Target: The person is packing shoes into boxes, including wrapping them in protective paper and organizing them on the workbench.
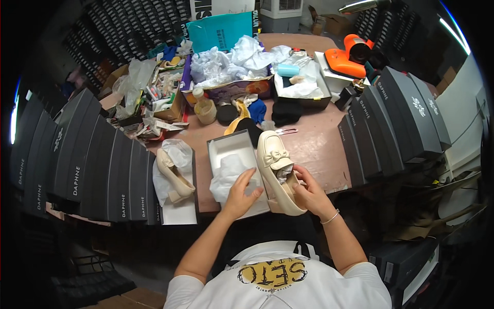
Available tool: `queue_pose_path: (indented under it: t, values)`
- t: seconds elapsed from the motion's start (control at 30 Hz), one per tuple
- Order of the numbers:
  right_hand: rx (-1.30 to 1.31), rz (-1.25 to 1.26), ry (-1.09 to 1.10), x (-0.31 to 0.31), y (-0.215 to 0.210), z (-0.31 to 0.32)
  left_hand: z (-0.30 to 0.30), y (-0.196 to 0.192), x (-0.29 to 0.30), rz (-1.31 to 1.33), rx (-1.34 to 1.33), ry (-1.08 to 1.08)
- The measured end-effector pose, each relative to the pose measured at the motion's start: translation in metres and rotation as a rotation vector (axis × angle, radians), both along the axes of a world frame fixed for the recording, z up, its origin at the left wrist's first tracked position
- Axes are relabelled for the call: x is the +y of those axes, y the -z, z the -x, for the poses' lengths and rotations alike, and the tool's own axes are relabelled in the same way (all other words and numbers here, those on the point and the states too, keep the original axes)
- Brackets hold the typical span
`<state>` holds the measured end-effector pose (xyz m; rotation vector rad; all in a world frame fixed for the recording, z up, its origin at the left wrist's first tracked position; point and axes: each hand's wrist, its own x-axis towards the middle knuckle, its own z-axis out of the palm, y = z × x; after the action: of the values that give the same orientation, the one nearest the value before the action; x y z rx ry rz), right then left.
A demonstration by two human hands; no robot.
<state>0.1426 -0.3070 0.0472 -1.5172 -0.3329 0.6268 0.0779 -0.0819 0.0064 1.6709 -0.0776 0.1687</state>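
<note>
My right hand [311,195] grips a cream loafer [275,172] with a bow on its front, fingers at the shoe's opening. Crumpled paper shows inside that shoe, which is tilted toe-up. Beside it my left hand [241,196] has thumb and fingers apart, over an open shoe box [216,146] and close to the white tissue paper [226,175] there. Farther left, a matching cream shoe [175,177] with a block heel lies on white tissue in the box's other half [179,213].
Dark grey shoe boxes line the left [98,170] and right [396,123] of the pink table [321,144]. At the back stand a carton of crumpled paper [226,67], a jar [205,108], dark cloths [286,113], a white-lined tray [303,90] and an orange device [345,62].
</note>
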Motion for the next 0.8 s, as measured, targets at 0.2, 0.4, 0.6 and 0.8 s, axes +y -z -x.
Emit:
queue_pose_path:
  t: [0.2, 0.4, 0.6, 0.8]
  values:
    - [-0.529, 0.237, -0.199, 0.059, 0.009, 0.019, 0.03, 0.003, -0.041, 1.046, 0.148, -0.325]
    - [-0.193, -0.014, -0.179, 0.082, 0.031, 0.016, 0.048, -0.015, -0.037, 0.974, 0.123, -0.392]
    - [-0.103, -0.052, 0.028, 0.031, -0.01, 0.032, 0.035, -0.007, 0.013, 1.305, 0.279, -0.259]
    - [-0.7, 0.215, -0.214, 0.052, -0.032, 0.019, 0.038, -0.008, 0.008, 1.408, 0.35, -0.095]
